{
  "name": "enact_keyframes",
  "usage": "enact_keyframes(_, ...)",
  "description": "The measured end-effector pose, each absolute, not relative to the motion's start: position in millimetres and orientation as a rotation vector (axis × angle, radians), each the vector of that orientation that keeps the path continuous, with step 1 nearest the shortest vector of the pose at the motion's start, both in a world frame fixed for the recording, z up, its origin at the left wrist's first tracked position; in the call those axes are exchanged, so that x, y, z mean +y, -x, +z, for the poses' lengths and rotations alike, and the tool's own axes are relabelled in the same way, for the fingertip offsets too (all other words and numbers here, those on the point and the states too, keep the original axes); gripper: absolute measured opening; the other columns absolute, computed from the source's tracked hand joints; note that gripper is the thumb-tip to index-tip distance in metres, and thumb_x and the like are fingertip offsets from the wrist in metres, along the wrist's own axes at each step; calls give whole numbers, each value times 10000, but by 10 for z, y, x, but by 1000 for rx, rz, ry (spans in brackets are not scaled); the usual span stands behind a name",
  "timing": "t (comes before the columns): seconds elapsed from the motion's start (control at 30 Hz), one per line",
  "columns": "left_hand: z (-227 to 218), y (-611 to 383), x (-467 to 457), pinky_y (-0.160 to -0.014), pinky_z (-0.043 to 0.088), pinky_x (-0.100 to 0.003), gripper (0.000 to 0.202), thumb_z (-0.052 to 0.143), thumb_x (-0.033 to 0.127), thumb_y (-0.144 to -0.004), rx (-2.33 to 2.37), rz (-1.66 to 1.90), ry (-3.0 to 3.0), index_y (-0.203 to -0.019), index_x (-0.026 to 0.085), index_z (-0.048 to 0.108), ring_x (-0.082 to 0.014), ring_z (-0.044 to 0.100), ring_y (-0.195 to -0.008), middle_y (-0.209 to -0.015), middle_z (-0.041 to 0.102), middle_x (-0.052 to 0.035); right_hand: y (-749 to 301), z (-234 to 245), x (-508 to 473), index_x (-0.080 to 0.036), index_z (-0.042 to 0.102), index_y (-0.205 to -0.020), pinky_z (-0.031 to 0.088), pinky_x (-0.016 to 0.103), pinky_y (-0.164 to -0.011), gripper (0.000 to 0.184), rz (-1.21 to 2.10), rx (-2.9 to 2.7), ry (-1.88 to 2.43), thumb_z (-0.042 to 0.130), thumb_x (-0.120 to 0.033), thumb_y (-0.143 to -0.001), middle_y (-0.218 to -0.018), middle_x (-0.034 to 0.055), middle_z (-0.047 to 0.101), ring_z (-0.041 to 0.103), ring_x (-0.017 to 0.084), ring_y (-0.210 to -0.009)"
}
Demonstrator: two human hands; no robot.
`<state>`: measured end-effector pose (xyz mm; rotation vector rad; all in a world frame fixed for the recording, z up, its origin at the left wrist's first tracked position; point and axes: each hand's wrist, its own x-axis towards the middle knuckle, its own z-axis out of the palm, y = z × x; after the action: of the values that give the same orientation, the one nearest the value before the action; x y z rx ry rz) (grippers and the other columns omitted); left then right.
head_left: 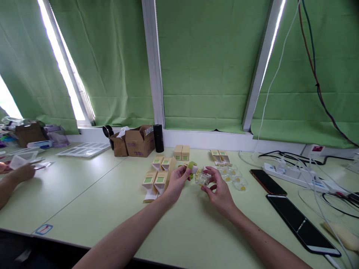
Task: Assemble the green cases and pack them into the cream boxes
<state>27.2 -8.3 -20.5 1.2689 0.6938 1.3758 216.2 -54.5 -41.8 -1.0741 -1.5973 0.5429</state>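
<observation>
My left hand (178, 180) pinches a small green-and-white piece (192, 167) between thumb and fingers; its exact kind is too small to tell. Beside it, my right hand (220, 190) grips a small clear plastic container (203, 179). The two held things are close together, just above the table. Left of my left hand stand several small tan boxes with green labels (160, 180), some with flaps open. Several clear round pieces with yellow centres (232, 174) lie to the right of my right hand. Small yellow-green bits partly show behind my fingers.
Further back are two upright tan boxes (181, 153), two open ones (220, 157), cardboard boxes (140, 141) and a black cylinder (158, 138). Two phones (303, 224) and a power strip (294, 177) with cables lie right. Another person's hand (24, 172) is far left, near a white divided tray (84, 149).
</observation>
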Motion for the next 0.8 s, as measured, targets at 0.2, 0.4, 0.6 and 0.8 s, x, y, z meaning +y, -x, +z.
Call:
enact_keyframes(0.2, -175, -277, -116, -688, 396, -252, 499, 865, 604, -782, 705, 1331, -1312, -957, 150, 752, -121, 498, -748, -887, 646, -32, -2139, -401, -558, -293, 450, -1450, 610, 346, -693, 650, 653, -1555, 1040, 711, -316, -855, -1392, 122, 659, 678, 212, -897)
enact_keyframes(0.4, -178, -282, -106, -683, 406, -249, 549, 847, 651, -770, 737, 1308, -1355, -980, 151, 762, -137, 531, -776, -902, 676, -47, -2138, -412, -560, -305, 448, -1454, 624, 346, -678, 649, 692, -1554, 1017, 723, -353, -868, -1401, 125, 652, 678, 207, -881)
enact_keyframes(0.6, -175, -295, -132, -732, 470, -263, 558, 837, 673, -766, 749, 1282, -1404, -982, 163, 767, -164, 589, -820, -940, 710, -62, -2132, -434, -548, -319, 431, -1458, 647, 353, -667, 661, 753, -1506, 988, 739, -393, -877, -1420, 126, 623, 684, 203, -878)
enact_keyframes(0.8, -167, -298, -155, -765, 499, -275, 566, 823, 684, -775, 757, 1246, -1437, -1005, 168, 781, -194, 645, -866, -982, 748, -79, -2128, -440, -544, -328, 438, -1449, 661, 351, -652, 672, 767, -1480, 959, 763, -452, -874, -1414, 123, 618, 695, 199, -865)
